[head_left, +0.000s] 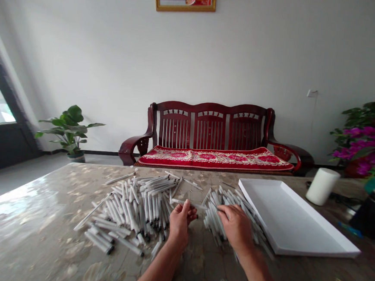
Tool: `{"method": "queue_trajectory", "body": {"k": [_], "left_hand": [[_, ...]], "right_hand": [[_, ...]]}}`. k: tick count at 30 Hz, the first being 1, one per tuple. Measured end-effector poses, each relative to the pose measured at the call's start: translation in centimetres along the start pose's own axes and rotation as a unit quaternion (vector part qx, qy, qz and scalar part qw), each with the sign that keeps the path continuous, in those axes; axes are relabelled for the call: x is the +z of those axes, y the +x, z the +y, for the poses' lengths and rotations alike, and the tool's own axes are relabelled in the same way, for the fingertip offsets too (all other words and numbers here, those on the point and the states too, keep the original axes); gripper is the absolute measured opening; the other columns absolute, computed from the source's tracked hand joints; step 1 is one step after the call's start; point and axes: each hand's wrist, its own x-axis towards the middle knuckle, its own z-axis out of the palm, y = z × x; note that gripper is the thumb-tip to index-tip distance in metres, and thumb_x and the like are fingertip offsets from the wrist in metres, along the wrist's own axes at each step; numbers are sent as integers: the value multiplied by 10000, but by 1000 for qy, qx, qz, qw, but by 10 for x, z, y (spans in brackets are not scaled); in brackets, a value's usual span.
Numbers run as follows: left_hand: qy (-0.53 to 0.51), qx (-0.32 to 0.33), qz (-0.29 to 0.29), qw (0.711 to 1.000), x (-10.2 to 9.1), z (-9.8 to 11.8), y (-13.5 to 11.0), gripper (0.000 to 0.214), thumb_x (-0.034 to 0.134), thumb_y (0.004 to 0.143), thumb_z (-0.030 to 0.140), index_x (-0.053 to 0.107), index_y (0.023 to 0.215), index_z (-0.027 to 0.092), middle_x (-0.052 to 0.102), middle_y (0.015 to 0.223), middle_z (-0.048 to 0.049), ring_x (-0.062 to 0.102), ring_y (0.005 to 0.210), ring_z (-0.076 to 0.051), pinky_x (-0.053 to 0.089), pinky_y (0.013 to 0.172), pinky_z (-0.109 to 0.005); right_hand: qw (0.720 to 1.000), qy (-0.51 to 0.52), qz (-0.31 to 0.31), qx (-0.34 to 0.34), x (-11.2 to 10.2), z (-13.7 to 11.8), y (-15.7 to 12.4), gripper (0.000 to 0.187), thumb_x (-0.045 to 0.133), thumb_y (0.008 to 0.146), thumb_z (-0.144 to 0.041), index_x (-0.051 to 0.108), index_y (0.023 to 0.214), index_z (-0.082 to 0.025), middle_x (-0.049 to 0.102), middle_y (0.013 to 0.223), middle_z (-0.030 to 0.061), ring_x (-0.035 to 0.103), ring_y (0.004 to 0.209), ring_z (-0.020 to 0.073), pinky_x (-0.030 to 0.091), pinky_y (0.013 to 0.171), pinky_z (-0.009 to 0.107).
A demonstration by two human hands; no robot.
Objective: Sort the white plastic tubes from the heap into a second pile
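Observation:
My left hand [181, 222] is closed on a slim white pen [198, 206], thumb on top, with the pen pointing toward my right hand. My right hand [236, 226] sits over the right pile of pens [213, 214], its fingers curled together; whatever is between them, if anything, is hidden. To the left of my left hand lies a larger loose pile of white pens [130, 209], many with black ends. The pens in the right pile look greyish and lie roughly side by side.
Right of the right pile stands a shallow white box lid [298, 223]. Beyond it are a white cylinder [323, 186], a dark cup [371, 213] and purple flowers [365, 146]. A wooden bench [208, 125] stands behind the patterned table [54, 216].

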Motion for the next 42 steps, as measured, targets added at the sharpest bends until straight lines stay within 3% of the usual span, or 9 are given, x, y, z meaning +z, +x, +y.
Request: {"method": "queue_trajectory", "body": {"k": [7, 15, 18, 22, 26, 30, 34, 39, 42], "left_hand": [[13, 3, -16, 1000, 2, -6, -4, 550, 932, 422, 508, 586, 673, 161, 625, 577, 38, 642, 553, -120, 523, 519, -215], [-8, -27, -50, 998, 3, -10, -8, 477, 944, 511, 422, 596, 697, 154, 638, 616, 24, 658, 568, -121, 539, 520, -205], [-33, -31, -22, 999, 1, -5, -3, 380, 912, 625, 335, 592, 723, 156, 643, 627, 14, 675, 579, -125, 549, 524, -202], [-79, -6, 53, 995, -5, 7, 7, 252, 811, 774, 220, 566, 745, 167, 648, 631, 11, 678, 577, -107, 560, 553, -190], [-78, 30, 72, 994, -8, 9, 12, 245, 811, 768, 245, 577, 763, 170, 656, 649, 13, 678, 585, -105, 553, 560, -186], [-50, 29, 41, 997, -7, 1, 10, 383, 906, 607, 357, 598, 732, 166, 652, 657, 12, 667, 593, -117, 543, 556, -205], [-16, 17, 1, 1000, -1, -5, 2, 497, 945, 456, 440, 621, 709, 161, 630, 656, 26, 640, 606, -115, 523, 569, -213], [65, 39, -69, 995, 6, -14, -9, 486, 895, 512, 539, 656, 685, 153, 629, 646, 19, 599, 626, -111, 479, 601, -210], [97, 55, -91, 990, 7, -15, -13, 479, 877, 545, 558, 677, 683, 146, 642, 657, 9, 590, 639, -110, 463, 638, -212]], "right_hand": [[1000, 8, -26, 13, -5, -12, 1, 163, 619, 905, -222, 743, 1009, -237, 749, 997, 51, 650, 940, 227, 460, 849, 334], [997, 75, -19, 10, 4, -15, -1, 189, 585, 934, -257, 713, 798, -225, 721, 822, 34, 626, 829, 206, 432, 779, 303], [995, 103, -6, 15, 3, -9, 1, 248, 538, 948, -290, 685, 760, -220, 696, 781, 38, 617, 811, 206, 429, 761, 301], [986, 135, 67, 77, -4, 5, 5, 278, 494, 933, -370, 670, 793, -207, 687, 800, 56, 618, 805, 214, 449, 761, 315], [973, 103, 123, 168, -11, 20, 7, 328, 456, 907, -441, 660, 797, -208, 690, 811, 72, 613, 769, 226, 459, 730, 335], [981, 33, 73, 176, -12, 22, 6, 315, 440, 915, -395, 673, 812, -211, 704, 820, 79, 626, 797, 245, 460, 752, 361], [991, 25, 69, 111, -9, 10, 4, 314, 431, 952, -367, 696, 925, -199, 729, 959, 104, 640, 933, 260, 470, 864, 389], [993, 110, -40, 28, -6, -22, 1, 320, 409, 995, -332, 680, 1124, -223, 742, 1085, 75, 670, 1025, 210, 487, 892, 318], [984, 120, -129, 41, -7, -34, -1, 299, 418, 994, -318, 707, 1033, -253, 771, 958, 36, 713, 900, 191, 489, 750, 265]]}}
